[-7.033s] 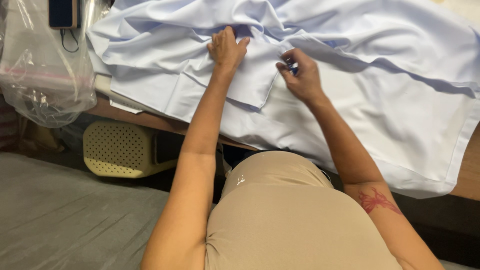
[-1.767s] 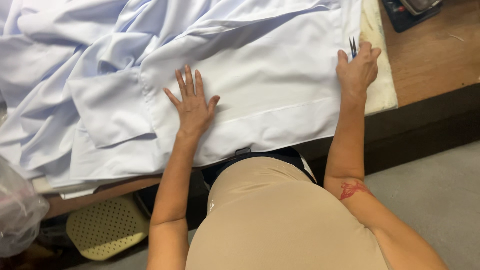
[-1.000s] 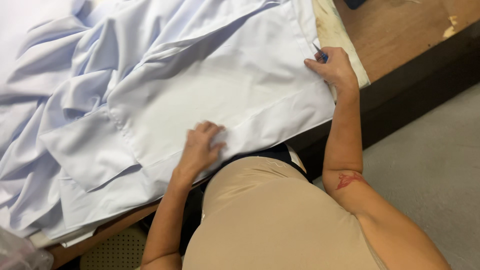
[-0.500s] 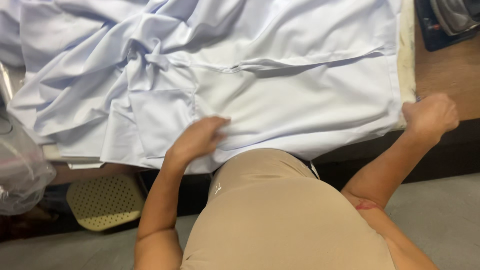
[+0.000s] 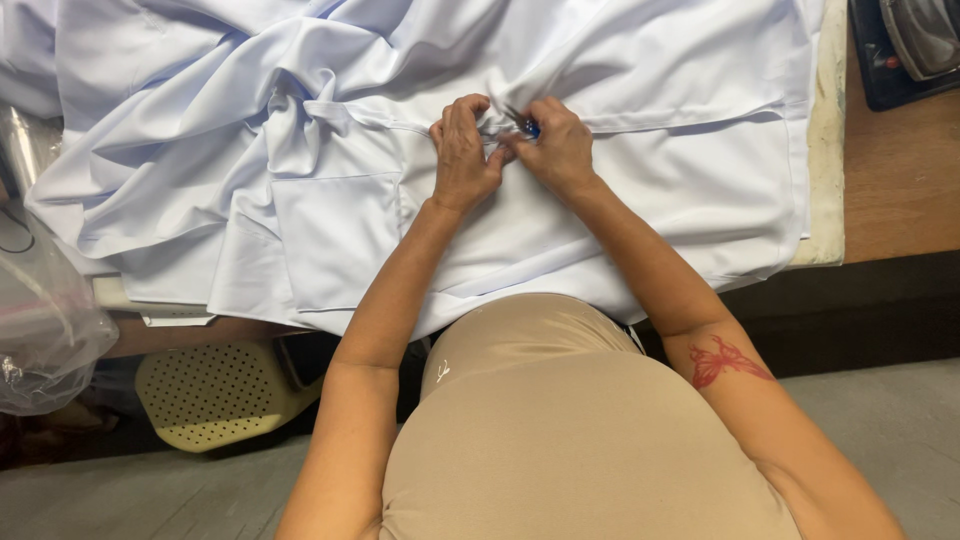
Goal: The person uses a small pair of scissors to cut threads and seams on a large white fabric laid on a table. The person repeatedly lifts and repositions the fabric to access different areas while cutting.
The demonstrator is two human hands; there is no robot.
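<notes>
Both hands have come together since half a second ago, when the left lay flat near the garment's near edge and the right was out past the right end of the cloth. Now the left hand (image 5: 465, 150) and the right hand (image 5: 555, 145) meet over the middle of the pale blue garment (image 5: 640, 200), which lies spread and rumpled across the wooden table (image 5: 900, 180). The left fingers are curled together and pinch a raised fold of cloth along a seam. The right fingers are closed round a small blue-handled tool (image 5: 527, 125), possibly thread snips, though only its tip shows between the knuckles. The tool touches the same fold just beside the left fingertips. A patch pocket (image 5: 335, 240) sits on the garment left of the left forearm. Under the cloth's right end a cream pad (image 5: 825, 150) shows along the table. At the far right corner lies a dark tray (image 5: 900, 70). At the near left, below the table edge, stands a perforated yellow stool (image 5: 215, 395), with a clear plastic bag (image 5: 45, 330) just left of it.
</notes>
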